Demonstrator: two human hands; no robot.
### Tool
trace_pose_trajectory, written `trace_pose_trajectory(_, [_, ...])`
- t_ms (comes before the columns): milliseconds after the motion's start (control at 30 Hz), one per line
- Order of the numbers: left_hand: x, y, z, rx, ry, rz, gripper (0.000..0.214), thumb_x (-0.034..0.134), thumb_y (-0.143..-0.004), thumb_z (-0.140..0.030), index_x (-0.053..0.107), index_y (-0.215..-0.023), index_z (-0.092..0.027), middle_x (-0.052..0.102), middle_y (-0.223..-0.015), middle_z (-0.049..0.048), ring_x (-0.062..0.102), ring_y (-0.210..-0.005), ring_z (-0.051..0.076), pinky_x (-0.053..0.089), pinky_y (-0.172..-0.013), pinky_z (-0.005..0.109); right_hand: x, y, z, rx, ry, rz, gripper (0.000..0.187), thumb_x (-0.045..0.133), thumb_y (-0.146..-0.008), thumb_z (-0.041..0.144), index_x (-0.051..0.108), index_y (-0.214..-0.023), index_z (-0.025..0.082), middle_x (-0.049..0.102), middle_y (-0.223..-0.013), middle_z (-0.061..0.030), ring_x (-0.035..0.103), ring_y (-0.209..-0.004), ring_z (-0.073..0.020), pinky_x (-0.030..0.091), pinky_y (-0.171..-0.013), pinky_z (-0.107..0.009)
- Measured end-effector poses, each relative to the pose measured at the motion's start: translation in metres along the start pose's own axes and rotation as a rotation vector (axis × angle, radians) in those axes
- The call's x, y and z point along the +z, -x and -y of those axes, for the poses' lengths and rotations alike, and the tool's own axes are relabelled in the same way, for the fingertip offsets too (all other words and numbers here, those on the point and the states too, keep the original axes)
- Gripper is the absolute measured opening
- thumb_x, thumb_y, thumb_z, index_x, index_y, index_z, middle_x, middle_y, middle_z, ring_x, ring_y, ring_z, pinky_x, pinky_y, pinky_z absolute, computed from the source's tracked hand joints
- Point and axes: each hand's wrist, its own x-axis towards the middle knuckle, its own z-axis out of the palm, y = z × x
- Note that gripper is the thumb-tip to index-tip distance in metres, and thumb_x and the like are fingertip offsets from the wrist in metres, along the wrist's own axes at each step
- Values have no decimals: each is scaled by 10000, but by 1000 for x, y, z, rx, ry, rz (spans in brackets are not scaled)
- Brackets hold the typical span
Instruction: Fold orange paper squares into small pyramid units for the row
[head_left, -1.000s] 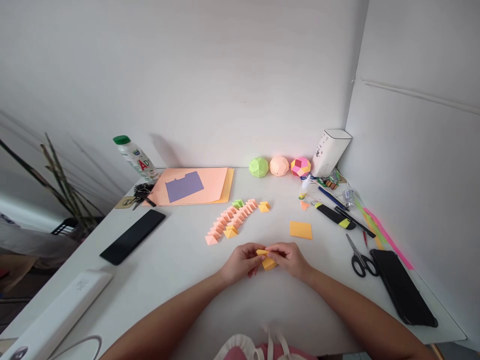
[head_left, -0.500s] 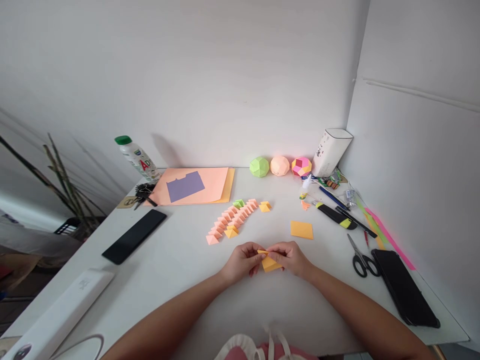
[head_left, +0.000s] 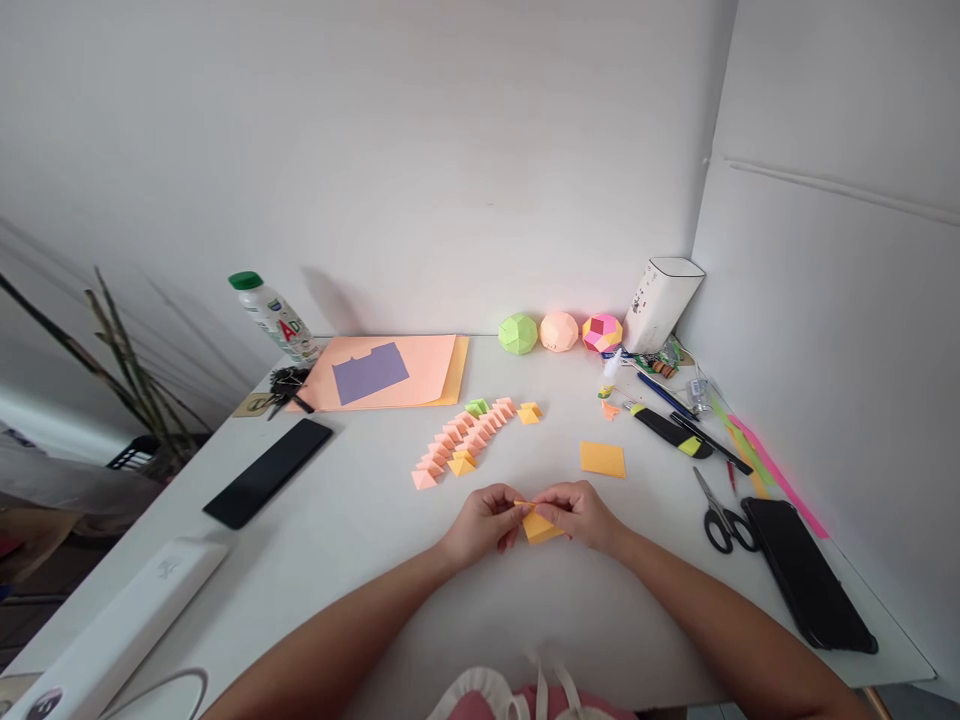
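A small orange piece of paper [head_left: 542,527], partly folded, is pinched between both my hands near the front of the table. My left hand [head_left: 486,522] grips its left side with thumb and fingers. On the right side, my right hand [head_left: 576,512] presses the upper fold, and the fingertips of both hands nearly meet there. A flat orange paper square [head_left: 603,460] lies just beyond my right hand. Folded peach paper units [head_left: 450,437] stand in two slanting rows ahead, with a green unit [head_left: 477,407] and orange units [head_left: 462,463] among them.
Three paper balls [head_left: 559,332] sit by the wall. Scissors [head_left: 724,515], a black phone [head_left: 810,575] and a utility knife [head_left: 670,431] lie to the right. At left are a dark slab [head_left: 268,473], a white bottle [head_left: 277,320], peach sheets [head_left: 431,370] and a long white device [head_left: 135,625].
Both hands stay almost in place. The paper's upper edge between the fingertips looks slightly more folded down.
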Motion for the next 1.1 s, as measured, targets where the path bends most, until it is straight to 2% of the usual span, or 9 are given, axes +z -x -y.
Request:
trace_pose_trajectory(367, [-2, 1, 1, 24, 54, -40, 290, 593, -762, -426, 554, -657, -158, 507, -397, -50, 411, -337, 72, 328, -376, 193, -3, -1, 3, 68, -53, 21, 309, 598, -783, 438, 691, -837, 147, 540, -587, 9, 427, -475, -91, 371, -385, -194])
trace_pose_trajectory(467, [-2, 1, -1, 43, 139, -87, 286, 581, -769, -405, 524, -633, -160, 537, -465, -37, 427, -357, 71, 331, -369, 191, -5, -2, 3, 95, -79, 16, 310, 609, -773, 441, 684, -832, 145, 538, -593, 13, 430, -468, -87, 366, -374, -188])
trace_pose_trajectory(567, [-3, 1, -2, 63, 236, -107, 269, 567, -781, -417, 503, -695, -170, 561, -535, -29, 472, -400, 86, 355, -372, 193, -5, -2, 2, 105, -93, 9, 310, 611, -770, 442, 679, -832, 146, 522, -582, 20, 422, -461, -83, 368, -368, -185])
trace_pose_trajectory(667, [-2, 0, -1, 63, 172, -32, 262, 573, -783, -426, 518, -782, -169, 538, -479, -45, 454, -380, 88, 361, -378, 196, -4, -2, 1, 90, -71, 6, 298, 602, -778, 429, 678, -823, 144, 504, -559, 27, 396, -441, -75, 358, -370, -186])
trace_pose_trajectory(733, [-1, -1, 0, 51, 75, -4, 272, 597, -765, -426, 530, -774, -163, 525, -454, -53, 417, -350, 71, 336, -372, 188, -2, -2, 1, 73, -46, 5, 285, 594, -783, 414, 678, -813, 143, 488, -534, 30, 379, -433, -75, 343, -373, -187])
trace_pose_trajectory(900, [3, 0, 3, 47, -62, -8, 249, 584, -767, -407, 536, -730, -166, 495, -431, -62, 376, -337, 58, 288, -366, 178, 4, -1, 6, 1, 20, -13, 228, 568, -782, 348, 667, -741, 146, 462, -508, 33, 359, -448, -80, 303, -411, -200])
trace_pose_trajectory(1100, [6, 1, 1, 51, -39, -22, 190, 602, -726, -335, 508, -680, -177, 458, -438, -75, 369, -345, 57, 263, -362, 177, 9, 0, 14, -20, 56, -59, 116, 558, -717, 236, 586, -634, 161, 453, -532, 38, 373, -484, -89, 309, -441, -208])
